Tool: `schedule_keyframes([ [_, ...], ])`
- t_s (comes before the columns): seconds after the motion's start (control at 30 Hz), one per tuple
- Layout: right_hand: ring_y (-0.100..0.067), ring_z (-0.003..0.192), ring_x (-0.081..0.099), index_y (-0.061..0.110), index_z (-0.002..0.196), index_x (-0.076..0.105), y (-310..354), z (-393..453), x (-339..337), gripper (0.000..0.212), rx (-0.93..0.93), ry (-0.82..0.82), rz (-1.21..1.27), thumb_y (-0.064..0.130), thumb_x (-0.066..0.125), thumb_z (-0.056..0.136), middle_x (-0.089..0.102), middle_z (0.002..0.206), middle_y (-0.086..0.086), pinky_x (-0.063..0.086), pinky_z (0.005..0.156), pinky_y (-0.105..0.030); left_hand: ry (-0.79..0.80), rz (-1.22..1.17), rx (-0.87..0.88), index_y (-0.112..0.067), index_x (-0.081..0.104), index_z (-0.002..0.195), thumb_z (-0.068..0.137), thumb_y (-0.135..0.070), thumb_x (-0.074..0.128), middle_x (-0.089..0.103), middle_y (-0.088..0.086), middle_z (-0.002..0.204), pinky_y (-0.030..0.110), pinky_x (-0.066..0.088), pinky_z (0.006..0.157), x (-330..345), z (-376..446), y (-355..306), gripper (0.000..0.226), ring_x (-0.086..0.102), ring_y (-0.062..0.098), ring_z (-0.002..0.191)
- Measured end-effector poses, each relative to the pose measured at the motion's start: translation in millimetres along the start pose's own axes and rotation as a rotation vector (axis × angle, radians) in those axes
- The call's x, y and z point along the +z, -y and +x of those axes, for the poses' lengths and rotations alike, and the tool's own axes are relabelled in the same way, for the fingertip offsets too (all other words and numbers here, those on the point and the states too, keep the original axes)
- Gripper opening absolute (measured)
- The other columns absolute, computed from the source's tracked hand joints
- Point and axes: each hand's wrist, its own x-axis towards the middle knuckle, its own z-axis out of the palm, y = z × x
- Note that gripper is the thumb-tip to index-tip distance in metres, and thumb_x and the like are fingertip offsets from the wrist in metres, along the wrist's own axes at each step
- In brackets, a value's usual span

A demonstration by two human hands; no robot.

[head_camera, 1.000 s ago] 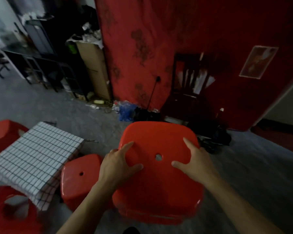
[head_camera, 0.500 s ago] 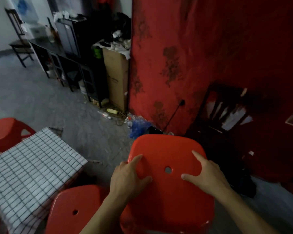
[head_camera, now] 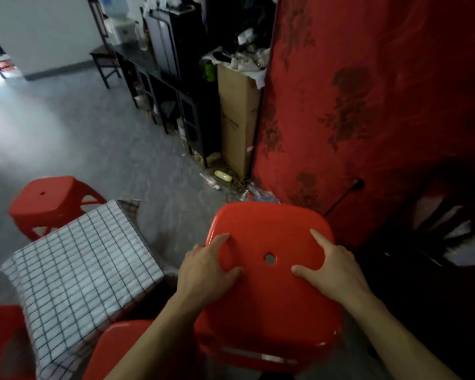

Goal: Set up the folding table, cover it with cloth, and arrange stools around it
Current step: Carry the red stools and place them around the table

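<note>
- Grey concrete floor [head_camera: 99, 138], dim room, daylight washing in from upper left.
- Red patterned wall [head_camera: 368, 91] filling the right side; tall cardboard box [head_camera: 237, 122] standing against its left edge, crumpled paper heaped on top.
- Dark shelving [head_camera: 173, 105] running back along the far side; dark wooden chair [head_camera: 104, 58] beyond it.
- Litter on the floor at the foot of the box, a pale yellow bottle [head_camera: 223, 176] among it.
- Low table covered with a white checked cloth [head_camera: 80, 267], lower left; cloth hanging over the near edge.
- Red plastic stool [head_camera: 50, 201] standing upright on the floor just beyond the table's far corner.
- Second red stool seat [head_camera: 121, 349] at the bottom edge, tucked by the table's near side, partly hidden under the left forearm.
- More red plastic [head_camera: 3, 341] at the bottom left corner, possibly another stool; too cut off to say.
- Carried stool [head_camera: 269, 297] held up in front, centre frame, seat tilted toward the camera, small round hole at its middle; just right of the table, apart from it.
- Left hand [head_camera: 203, 270] gripping the seat's left edge: thumb and forefinger spread on top, other fingers apparently wrapped out of sight.
- Right hand [head_camera: 335, 267] gripping the right edge the same way, thumb pointing in toward the hole.
- Dark wooden chair frame [head_camera: 436, 237] against the wall at far right, blurred.
</note>
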Motion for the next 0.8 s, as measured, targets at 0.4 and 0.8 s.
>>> schedule_keyframes([
  [0.4,-0.026,0.135,0.039,0.041,0.153,0.022,96.1,187.4,-27.8,0.105,-0.257,0.134,-0.047,0.061,0.079,0.067,0.043,0.142,-0.012,0.035,0.112,-0.04,-0.139,-0.087,-0.261,-0.054,0.026,0.145,0.067,-0.07,0.069,0.058,0.005,0.118,0.04,0.048,0.096,-46.6,121.1,5.3,0.09,0.056,0.026,0.112],
  [0.8,-0.023,0.125,0.048,0.043,0.151,0.026,259.0,319.1,9.2,0.103,-0.377,0.142,-0.201,0.062,0.08,0.065,0.05,0.133,-0.006,0.042,0.103,-0.036,-0.184,-0.183,-0.361,-0.05,0.025,0.145,0.068,-0.074,0.065,0.058,0.009,0.121,0.041,0.05,0.095,-90.5,253.1,109.6,0.09,0.058,0.028,0.111],
])
